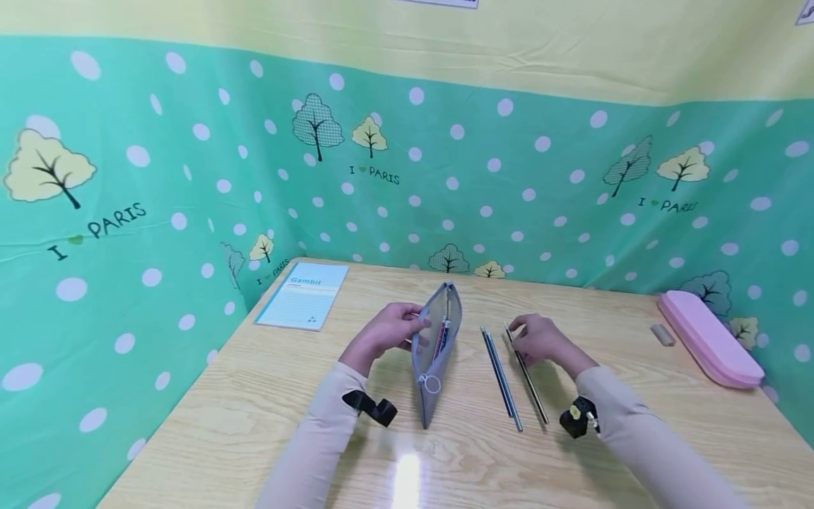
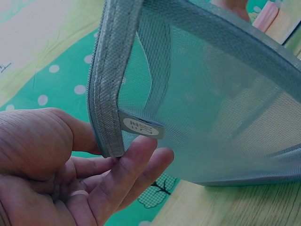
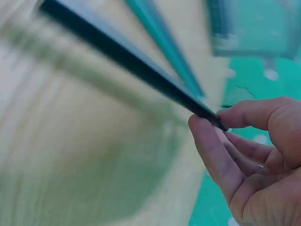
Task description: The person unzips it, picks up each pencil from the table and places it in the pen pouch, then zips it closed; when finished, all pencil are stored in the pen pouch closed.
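My left hand [image 1: 389, 331] pinches the rim of a grey mesh zip pencil case [image 1: 448, 353], which stands unzipped with its mouth upward. Inside it are a few pencils [image 1: 443, 334], reddish and dark blue. In the left wrist view, thumb and fingers hold the case's corner beside a small label tag [image 2: 141, 126]. My right hand [image 1: 540, 339] pinches the far end of a dark pencil [image 3: 136, 66] between thumb and fingertips; whether a second lies against it I cannot tell. Left of it, blue-toned pencils [image 1: 501, 378] lie side by side on the table.
A light blue notebook [image 1: 304, 297] marked "Gambit" lies at the table's back left. Toward the right edge are a grey eraser [image 1: 663, 334] and a closed pink pencil box [image 1: 711, 339]. A green dotted curtain [image 1: 445, 177] hangs behind and along the left of the wooden table [image 1: 254, 424].
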A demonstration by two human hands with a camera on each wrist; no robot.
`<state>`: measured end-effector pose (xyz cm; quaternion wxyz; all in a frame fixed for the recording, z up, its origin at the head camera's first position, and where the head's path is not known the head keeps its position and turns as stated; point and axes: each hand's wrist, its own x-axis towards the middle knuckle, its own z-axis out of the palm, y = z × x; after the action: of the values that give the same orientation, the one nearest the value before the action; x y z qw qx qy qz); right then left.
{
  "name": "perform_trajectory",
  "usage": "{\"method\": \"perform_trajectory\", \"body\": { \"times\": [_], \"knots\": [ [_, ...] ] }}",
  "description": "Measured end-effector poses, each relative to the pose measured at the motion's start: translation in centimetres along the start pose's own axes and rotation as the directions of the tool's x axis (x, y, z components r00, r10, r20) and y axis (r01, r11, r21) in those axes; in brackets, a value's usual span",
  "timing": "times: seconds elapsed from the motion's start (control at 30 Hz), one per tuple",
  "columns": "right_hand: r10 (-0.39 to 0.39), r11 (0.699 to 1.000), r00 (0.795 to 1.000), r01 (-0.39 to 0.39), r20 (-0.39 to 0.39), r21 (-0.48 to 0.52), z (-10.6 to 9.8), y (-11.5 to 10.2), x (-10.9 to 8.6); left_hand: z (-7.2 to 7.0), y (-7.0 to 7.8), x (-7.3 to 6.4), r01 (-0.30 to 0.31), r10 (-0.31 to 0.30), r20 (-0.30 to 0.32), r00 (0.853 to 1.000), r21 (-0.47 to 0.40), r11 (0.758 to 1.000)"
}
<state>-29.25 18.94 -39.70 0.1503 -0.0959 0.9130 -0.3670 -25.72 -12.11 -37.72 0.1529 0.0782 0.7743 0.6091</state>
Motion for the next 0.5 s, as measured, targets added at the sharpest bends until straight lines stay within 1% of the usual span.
{"method": "perform_trajectory", "body": {
  "times": [0.07, 0.13, 0.27, 0.4, 0.5],
  "knots": [
    [0.004, 0.995, 1.0, -0.001, -0.023, 0.099, -0.5, -0.1, -0.3, 0.0, -0.1, 0.1, -0.005, 0.005, 0.003, 1.0, 0.008, 1.0],
    [-0.003, 0.98, 0.999, 0.012, -0.046, 0.198, -1.0, -0.3, -0.6, -0.1, -0.1, 0.1, -0.009, 0.009, 0.005, 1.0, 0.016, 1.0],
    [-0.033, 0.928, 0.993, 0.074, -0.117, 0.364, -1.6, -0.8, -1.2, -0.2, -0.1, 0.0, -0.009, 0.008, 0.004, 1.0, 0.021, 1.0],
    [-0.06, 0.872, 0.979, 0.146, -0.193, 0.467, -2.0, -1.0, -1.9, -0.1, -0.1, 0.1, -0.01, 0.01, -0.002, 1.0, 0.013, 1.0],
    [-0.061, 0.847, 0.97, 0.174, -0.235, 0.502, -2.1, -1.1, -2.7, 0.0, -0.2, 0.1, -0.012, 0.012, 0.003, 1.0, 0.009, 1.0]
  ]
}}
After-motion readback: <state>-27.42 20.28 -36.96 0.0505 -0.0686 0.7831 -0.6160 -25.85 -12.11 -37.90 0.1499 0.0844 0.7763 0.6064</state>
